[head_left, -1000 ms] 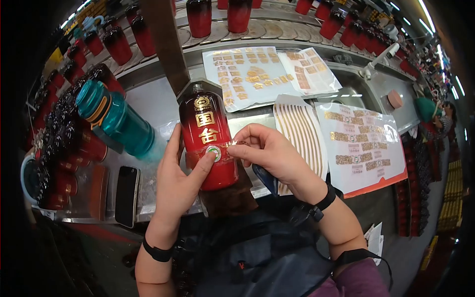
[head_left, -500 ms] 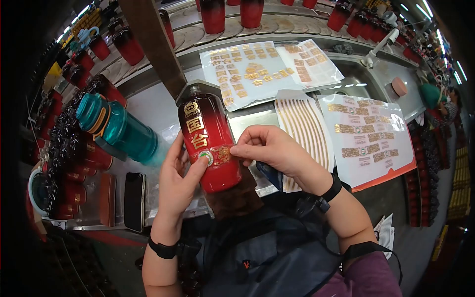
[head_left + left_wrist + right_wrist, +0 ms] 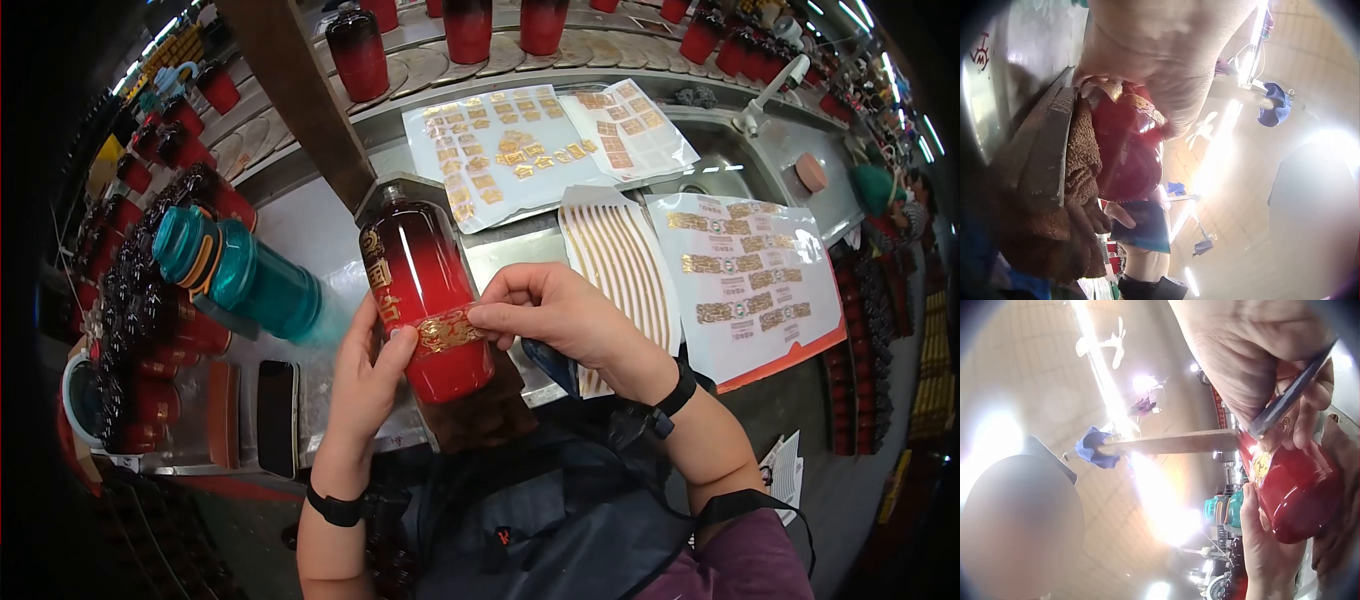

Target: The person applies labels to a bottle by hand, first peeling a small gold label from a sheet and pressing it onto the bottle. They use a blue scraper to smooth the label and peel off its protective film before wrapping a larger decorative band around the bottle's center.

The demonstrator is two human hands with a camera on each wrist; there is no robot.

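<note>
The right hand (image 3: pixel 575 325) is pinching the right end of the gold band (image 3: pixel 447 333) near mid-frame, a flat blue tool (image 3: pixel 548 362) jutting below its palm, while the left hand (image 3: pixel 367 385) is gripping the red bottle (image 3: pixel 452 375), thumb pressing beside the band. If the pinch is pulling unevenly, the band could be creasing or setting crooked. Just left of centre, the bottle is lying over brown cloth (image 3: pixel 485 418), and a slackening left grip could be letting it roll, dragging the band askew.

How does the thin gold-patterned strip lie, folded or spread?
Spread: it runs flat across the glossy red-and-black bottle, between left hand and right hand.
</note>
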